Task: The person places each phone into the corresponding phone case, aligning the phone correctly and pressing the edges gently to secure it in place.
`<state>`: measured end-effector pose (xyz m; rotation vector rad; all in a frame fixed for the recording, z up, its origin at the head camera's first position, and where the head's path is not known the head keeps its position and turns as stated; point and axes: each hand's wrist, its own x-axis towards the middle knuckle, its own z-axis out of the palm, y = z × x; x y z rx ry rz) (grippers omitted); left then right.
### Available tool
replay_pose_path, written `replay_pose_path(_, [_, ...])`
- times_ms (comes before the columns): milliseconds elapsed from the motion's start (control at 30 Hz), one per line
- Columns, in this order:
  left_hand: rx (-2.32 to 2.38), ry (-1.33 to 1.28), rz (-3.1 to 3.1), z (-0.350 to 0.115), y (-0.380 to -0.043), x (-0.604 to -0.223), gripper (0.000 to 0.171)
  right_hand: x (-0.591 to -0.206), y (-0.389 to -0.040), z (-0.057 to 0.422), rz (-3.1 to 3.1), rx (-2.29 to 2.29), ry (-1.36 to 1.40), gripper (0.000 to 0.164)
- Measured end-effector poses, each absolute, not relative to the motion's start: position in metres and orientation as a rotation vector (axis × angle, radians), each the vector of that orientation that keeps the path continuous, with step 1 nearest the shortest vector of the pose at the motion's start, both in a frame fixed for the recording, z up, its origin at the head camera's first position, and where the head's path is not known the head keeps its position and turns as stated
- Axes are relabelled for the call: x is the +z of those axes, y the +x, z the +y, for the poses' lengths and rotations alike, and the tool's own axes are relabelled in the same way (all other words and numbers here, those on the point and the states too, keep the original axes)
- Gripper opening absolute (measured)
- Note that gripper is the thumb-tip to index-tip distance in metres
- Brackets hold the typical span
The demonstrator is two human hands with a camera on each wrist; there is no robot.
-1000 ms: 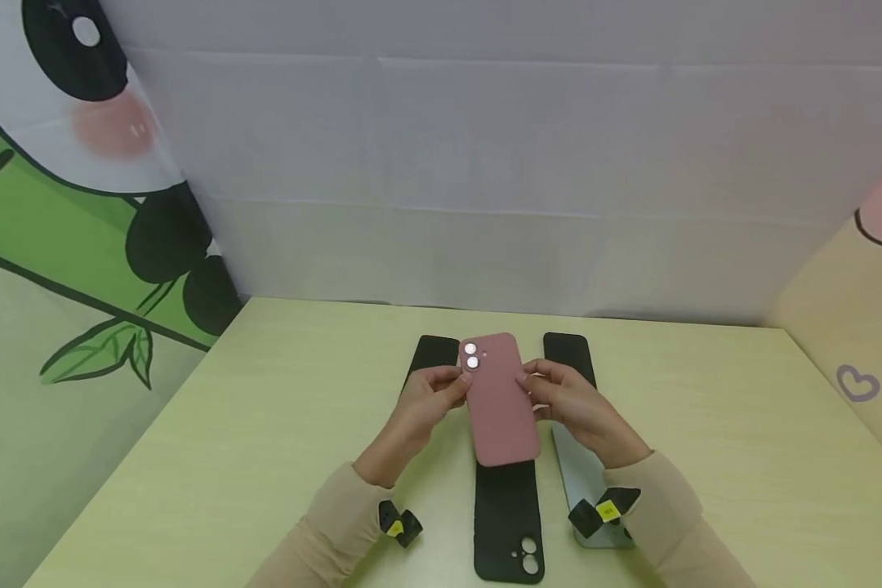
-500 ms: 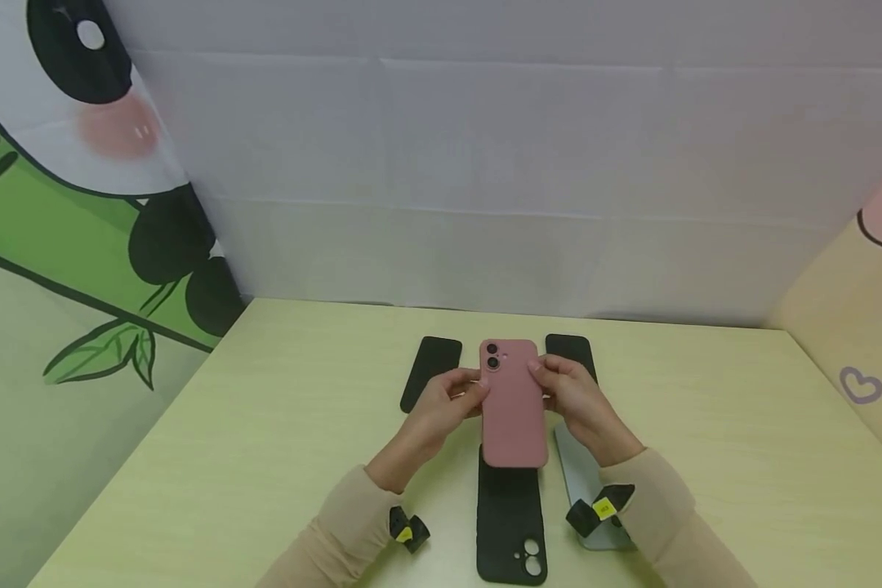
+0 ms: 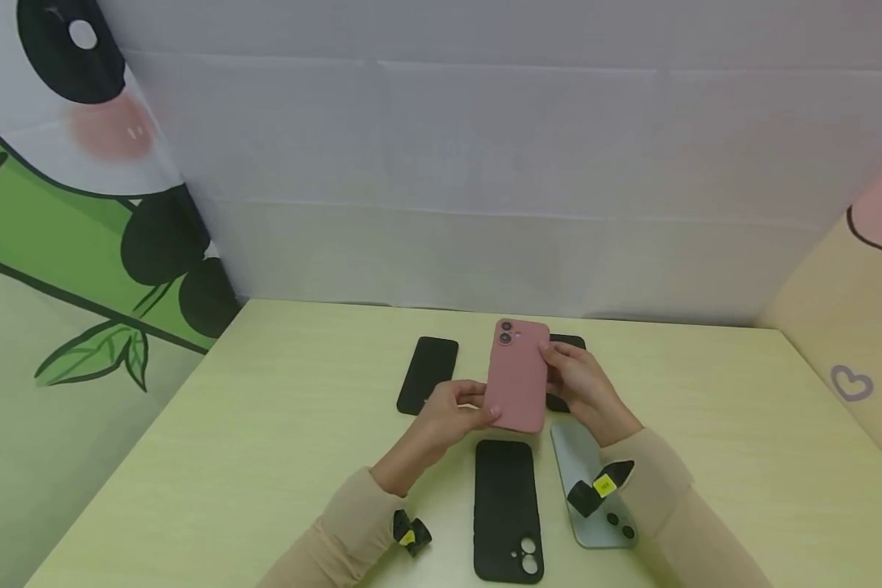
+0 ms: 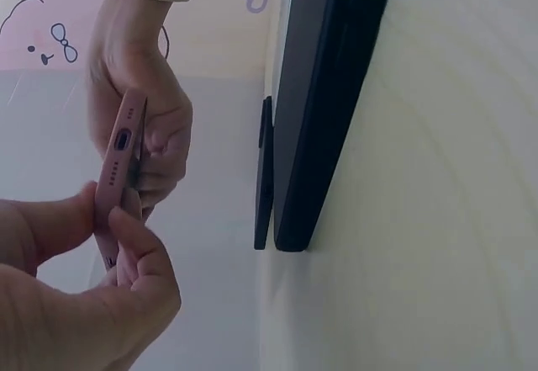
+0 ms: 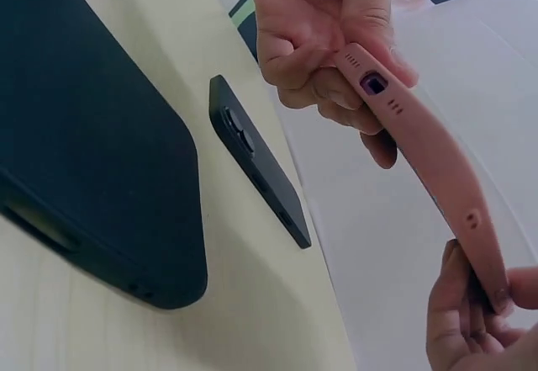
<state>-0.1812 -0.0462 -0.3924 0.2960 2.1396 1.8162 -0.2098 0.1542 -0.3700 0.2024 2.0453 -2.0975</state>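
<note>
Head view shows the pale backdrop (image 3: 441,139) and the table (image 3: 301,457), with a pink case (image 3: 518,376) held up off the surface between two hands. The left hand (image 3: 452,420) pinches its lower left corner between thumb and fingers; the right hand (image 3: 586,390) pinches the upper part of its right edge. Neither palm supports it. A drop seems the largest risk: with only edges held, one slipping thumb could let the case swing or fall. A lesser one is a poor fit: the right wrist view makes the case look bowed, and whether a phone sits fully inside cannot be told; uneven pressing might spring an edge loose.

A black case (image 3: 505,506) lies flat, nearer the person. Beside it, a pale blue phone (image 3: 575,457) lies partly beneath the right sleeve (image 3: 650,457), which could nudge it if lowered. Farther off, a dark phone (image 3: 428,374) lies near the left hand, and another dark slab (image 3: 567,339) is mostly hidden behind the right hand. Smallest, black units (image 3: 601,487) sit at both wrists and could catch on things below.
</note>
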Motion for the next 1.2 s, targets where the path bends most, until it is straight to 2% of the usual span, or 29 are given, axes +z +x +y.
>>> replay_pose_path(267, [1.856,0.120,2.168,-0.043,-0.188,-0.399,0.035,-0.378,-0.214,0.150,2.101,-1.929,-0.001,0.049])
replay_pose_path(567, [1.885,0.105,2.156,-0.046,-0.202,-0.403,0.030,-0.388,-0.204,0.148,2.208,-1.749,-0.093,0.049])
replay_pose_path(767, [1.839,0.078,2.190,-0.047,-0.208,-0.409,0.028,-0.398,-0.201,0.148,2.223,-1.721,-0.094,0.054])
replay_pose_path(1200, [1.746,0.043,2.206,-0.047,-0.209,-0.412,0.018,-0.403,-0.193,0.145,2.157,-1.770,-0.061,0.050])
